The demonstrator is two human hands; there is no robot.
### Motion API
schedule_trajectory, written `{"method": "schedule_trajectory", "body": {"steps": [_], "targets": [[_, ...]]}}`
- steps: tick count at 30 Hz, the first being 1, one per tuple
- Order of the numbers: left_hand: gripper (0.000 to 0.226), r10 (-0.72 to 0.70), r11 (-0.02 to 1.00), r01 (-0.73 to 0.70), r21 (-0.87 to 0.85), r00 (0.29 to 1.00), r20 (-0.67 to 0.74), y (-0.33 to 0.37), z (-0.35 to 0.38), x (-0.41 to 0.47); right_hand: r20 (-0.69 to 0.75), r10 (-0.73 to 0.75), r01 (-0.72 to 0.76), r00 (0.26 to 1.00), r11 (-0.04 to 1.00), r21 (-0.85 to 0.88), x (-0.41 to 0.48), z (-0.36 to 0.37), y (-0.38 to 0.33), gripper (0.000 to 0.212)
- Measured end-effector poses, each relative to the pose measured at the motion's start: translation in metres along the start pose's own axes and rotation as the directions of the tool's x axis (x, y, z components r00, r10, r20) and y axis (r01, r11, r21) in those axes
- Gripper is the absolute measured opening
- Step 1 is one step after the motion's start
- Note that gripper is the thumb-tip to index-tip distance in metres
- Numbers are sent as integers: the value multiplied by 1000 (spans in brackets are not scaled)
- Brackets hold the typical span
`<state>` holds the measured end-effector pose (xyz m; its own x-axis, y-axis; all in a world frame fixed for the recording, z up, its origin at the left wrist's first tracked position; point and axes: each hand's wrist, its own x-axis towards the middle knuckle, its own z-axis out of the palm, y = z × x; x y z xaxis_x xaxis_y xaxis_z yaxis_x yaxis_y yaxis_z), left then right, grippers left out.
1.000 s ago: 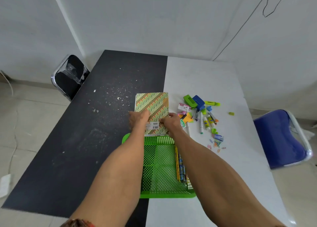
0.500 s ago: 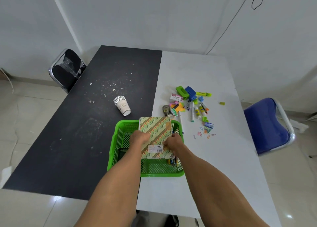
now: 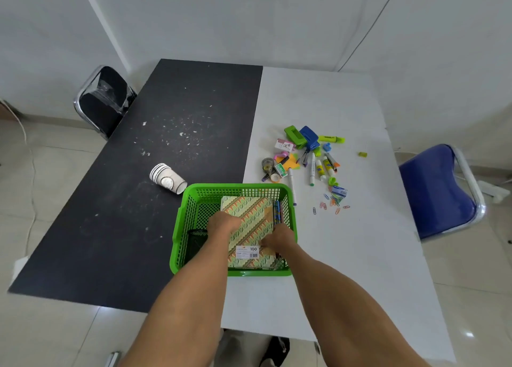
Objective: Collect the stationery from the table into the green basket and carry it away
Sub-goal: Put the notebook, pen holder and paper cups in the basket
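Observation:
The green basket (image 3: pixel 188 217) sits at the table's near middle, across the black and white halves. Inside it lies a green-and-orange patterned notebook (image 3: pixel 252 217) with a white label. My left hand (image 3: pixel 221 224) grips the notebook's left edge and my right hand (image 3: pixel 278 237) grips its right edge, both down inside the basket. Pencils (image 3: pixel 277 210) lie along the basket's right wall, and a black mesh holder (image 3: pixel 196 240) rests at its left. A heap of loose stationery (image 3: pixel 307 156) with markers, glue sticks, hole punches and tape lies on the white half beyond the basket.
A stack of paper cups (image 3: pixel 166 178) lies tipped on the black half, left of the basket. Coloured paper clips (image 3: pixel 331 204) are scattered right of the basket. A black chair (image 3: pixel 104 100) stands at the far left, a blue chair (image 3: pixel 437 192) at the right.
Both hands brought the notebook from the table beyond the basket down into the basket. The camera pulled back, which brought the paper cups into view.

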<state>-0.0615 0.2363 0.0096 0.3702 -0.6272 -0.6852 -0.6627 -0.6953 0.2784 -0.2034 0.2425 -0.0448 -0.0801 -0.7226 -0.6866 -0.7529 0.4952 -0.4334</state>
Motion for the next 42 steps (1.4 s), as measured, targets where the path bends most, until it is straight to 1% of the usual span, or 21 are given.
{"method": "schedule_trajectory", "body": {"steps": [1,5,9,13,21,23,27,30,32,33,34,36,37,39,40,42], "targets": [[44,-1,1000,1,15,1000,-9,0,2,2,0,2,-2,1000,1000,-3,2,0,2,41],[45,5,1000,-5,18,999,-40,2,6,5,5,11,-11,1000,999,-43,3,2,2,43],[44,2,999,-5,-31,997,-72,5,14,7,-25,-20,17,999,994,-111,4,-1,-1,36],[35,-9,998,4,-66,997,-73,7,19,8,-34,-36,30,999,984,-178,2,-3,-2,34],[20,-100,972,63,-228,983,-156,16,23,6,-31,-16,11,999,989,-148,5,-3,-3,39],[20,-113,968,70,-242,979,-172,17,24,6,-12,-21,19,1000,987,-158,2,-2,-3,35],[15,-54,979,11,-205,977,-206,14,27,6,-4,-54,52,999,979,-198,-3,4,-4,27],[14,31,981,-72,-182,976,-217,9,28,7,-5,-83,79,997,964,-254,-8,8,-10,20],[12,83,978,-119,-173,976,-203,5,25,5,-21,-75,68,997,968,-243,-13,9,-14,16],[12,95,975,-133,-176,974,-208,3,24,6,-37,-69,59,997,972,-227,-14,10,-16,17],[13,102,972,-144,-187,970,-219,0,22,7,-61,-60,46,996,976,-211,-17,11,-18,20],[26,111,963,-165,-214,963,-245,-6,16,7,-133,-58,32,990,982,-184,-23,15,-25,23],[28,139,956,-198,-217,955,-262,-8,13,6,-183,-73,41,980,985,-170,-29,16,-29,25],[17,195,921,-291,-259,920,-340,-18,0,-1,-297,-184,133,937,974,-186,-40,21,-44,35],[15,210,892,-345,-292,889,-407,-21,-6,-5,-339,-275,208,900,953,-222,-43,24,-51,41],[21,159,856,-391,-339,821,-548,-44,-28,-11,-344,-507,416,790,856,-306,-58,40,-81,49]]}}
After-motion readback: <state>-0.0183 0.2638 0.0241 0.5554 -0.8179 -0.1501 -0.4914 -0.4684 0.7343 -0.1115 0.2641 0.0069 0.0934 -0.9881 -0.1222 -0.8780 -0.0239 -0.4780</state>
